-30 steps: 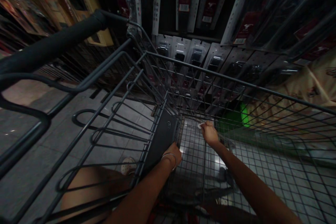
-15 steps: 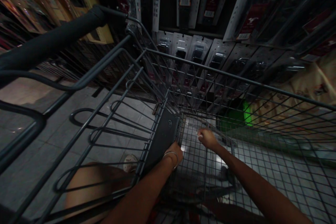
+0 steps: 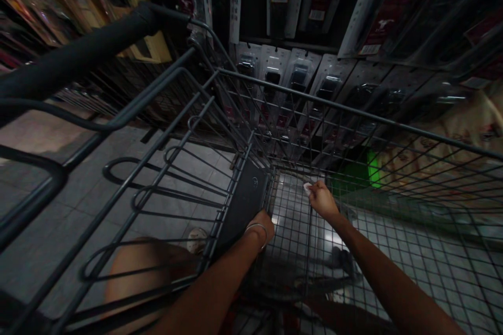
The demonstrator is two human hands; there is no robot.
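Observation:
A wire shopping cart (image 3: 353, 112) surrounds both hands. My left hand (image 3: 264, 224), with a bracelet (image 3: 257, 226) at the wrist, is at the edge of the dark flat panel (image 3: 245, 193) inside the cart; its fingers curl down out of sight, so what they grip is hidden. To its right, over the wire mesh, my right hand (image 3: 322, 199) is closed in a pinch on a small white piece (image 3: 307, 188), which sticks out to the left of the fingertips.
Packaged goods (image 3: 298, 70) hang on racks behind the cart. Tan packages (image 3: 444, 152) stand at the right beside a green area (image 3: 353, 175). The cart's thick handle (image 3: 78, 52) crosses the upper left. Tiled floor (image 3: 51, 183) and a shoe (image 3: 196, 239) show through the wires.
My right hand has moved slightly right and up, and the white piece shows more clearly at its fingertips. My left hand stays at the panel. The view has shifted a little.

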